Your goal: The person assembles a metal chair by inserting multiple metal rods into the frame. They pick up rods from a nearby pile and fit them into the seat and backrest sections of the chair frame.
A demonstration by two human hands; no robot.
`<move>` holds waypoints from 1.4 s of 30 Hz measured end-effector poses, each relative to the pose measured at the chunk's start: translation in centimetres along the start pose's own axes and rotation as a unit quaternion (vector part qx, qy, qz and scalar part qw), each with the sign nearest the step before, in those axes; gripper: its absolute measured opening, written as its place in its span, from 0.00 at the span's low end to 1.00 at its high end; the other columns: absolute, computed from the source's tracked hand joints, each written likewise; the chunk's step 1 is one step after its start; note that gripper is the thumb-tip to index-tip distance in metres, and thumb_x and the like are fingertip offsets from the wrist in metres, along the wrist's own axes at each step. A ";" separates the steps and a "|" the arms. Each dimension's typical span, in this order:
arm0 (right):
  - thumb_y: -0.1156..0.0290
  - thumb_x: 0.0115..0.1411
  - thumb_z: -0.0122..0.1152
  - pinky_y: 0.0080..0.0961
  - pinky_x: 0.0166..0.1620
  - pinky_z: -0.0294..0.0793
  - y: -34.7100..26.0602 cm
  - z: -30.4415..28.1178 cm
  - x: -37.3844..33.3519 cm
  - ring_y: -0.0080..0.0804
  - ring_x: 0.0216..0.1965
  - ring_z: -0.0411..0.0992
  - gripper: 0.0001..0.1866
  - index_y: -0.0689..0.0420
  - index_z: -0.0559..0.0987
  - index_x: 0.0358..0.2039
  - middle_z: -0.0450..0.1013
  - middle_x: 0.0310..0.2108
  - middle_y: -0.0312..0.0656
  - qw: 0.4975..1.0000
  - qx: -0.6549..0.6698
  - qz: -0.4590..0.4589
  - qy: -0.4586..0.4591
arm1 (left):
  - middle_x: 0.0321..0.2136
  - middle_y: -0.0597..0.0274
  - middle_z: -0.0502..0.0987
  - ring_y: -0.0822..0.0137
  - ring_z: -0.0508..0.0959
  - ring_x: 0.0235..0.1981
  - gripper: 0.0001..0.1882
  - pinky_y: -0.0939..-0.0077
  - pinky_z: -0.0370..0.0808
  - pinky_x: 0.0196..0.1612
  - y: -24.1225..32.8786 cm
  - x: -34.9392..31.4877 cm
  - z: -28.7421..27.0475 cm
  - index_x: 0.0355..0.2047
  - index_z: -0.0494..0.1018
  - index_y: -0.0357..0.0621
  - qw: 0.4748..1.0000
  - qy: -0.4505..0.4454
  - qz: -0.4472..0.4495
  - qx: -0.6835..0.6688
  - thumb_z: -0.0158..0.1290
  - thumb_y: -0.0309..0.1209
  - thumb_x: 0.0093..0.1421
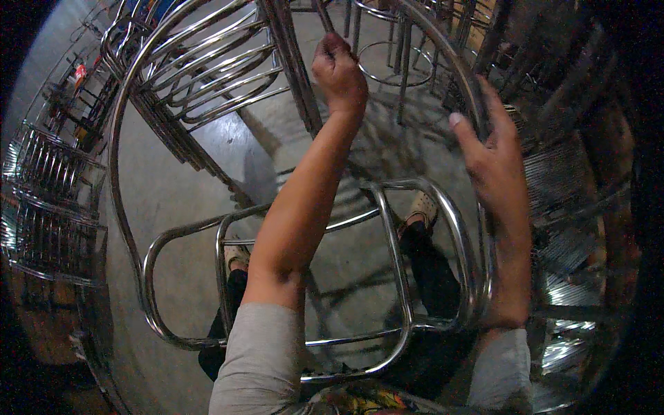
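A large chrome tube chair frame (399,259) stands before me, its wide hoop curving up around both my arms. My left hand (340,76) reaches through the hoop, closed in a fist beyond the frame's lower loops. A thin dark bar (322,15) runs down to this fist; whether the fingers grip it I cannot make out. On the right side of the hoop, my right hand (492,149) holds the tube loosely, thumb on the inner side and fingers along the outer side. Its fingertips are partly hidden behind the tube.
Stacked chrome chair frames (221,66) stand ahead to the left. Stools with ring footrests (398,62) are farther ahead. More metal frames (55,200) are piled at the far left, and ribbed metal pieces (560,200) lie at the right. My shoes (423,209) rest on the concrete floor (176,194).
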State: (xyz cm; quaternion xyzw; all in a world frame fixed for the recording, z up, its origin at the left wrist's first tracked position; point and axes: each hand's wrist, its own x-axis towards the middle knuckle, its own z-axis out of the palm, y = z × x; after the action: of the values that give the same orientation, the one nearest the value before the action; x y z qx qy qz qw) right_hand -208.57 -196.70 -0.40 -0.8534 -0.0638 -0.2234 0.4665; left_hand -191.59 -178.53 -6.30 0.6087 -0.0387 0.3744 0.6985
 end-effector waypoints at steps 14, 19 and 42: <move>0.54 0.59 0.60 0.34 0.64 0.56 0.8 -4.1 -4.8 0.47 0.65 0.57 0.46 0.63 0.49 0.68 0.53 0.66 0.60 0.989 -0.031 0.030 -0.145 | 0.32 0.64 0.70 0.69 0.68 0.31 0.14 0.76 0.68 0.36 13.7 -16.6 -29.5 0.37 0.71 0.36 0.984 -0.088 -0.051 0.143 0.43 0.35 0.69; 0.52 0.61 0.59 0.34 0.51 0.70 0.7 -6.3 -20.5 0.43 0.46 0.74 0.29 0.61 0.71 0.55 0.76 0.45 0.50 0.983 0.109 0.141 -0.034 | 0.38 0.51 0.75 0.55 0.75 0.38 0.20 0.61 0.74 0.40 26.7 -28.3 -57.7 0.43 0.68 0.31 0.897 0.195 0.099 0.384 0.40 0.41 0.69; 0.36 0.59 0.50 0.42 0.55 0.66 1.8 -1.6 -18.7 0.58 0.52 0.70 0.42 0.66 0.69 0.54 0.71 0.50 0.62 0.982 -0.123 0.141 0.021 | 0.46 0.45 0.74 0.52 0.76 0.46 0.33 0.61 0.71 0.48 10.2 -68.1 -62.2 0.56 0.66 0.33 0.687 -0.072 -0.619 0.375 0.47 0.52 0.64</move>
State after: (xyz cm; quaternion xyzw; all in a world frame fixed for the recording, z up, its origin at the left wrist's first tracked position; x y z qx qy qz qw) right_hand -225.17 -197.19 -9.32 -0.9001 0.0945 -0.1795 0.3856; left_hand -271.21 -156.48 -48.60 0.7307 0.4400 -0.2041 0.4805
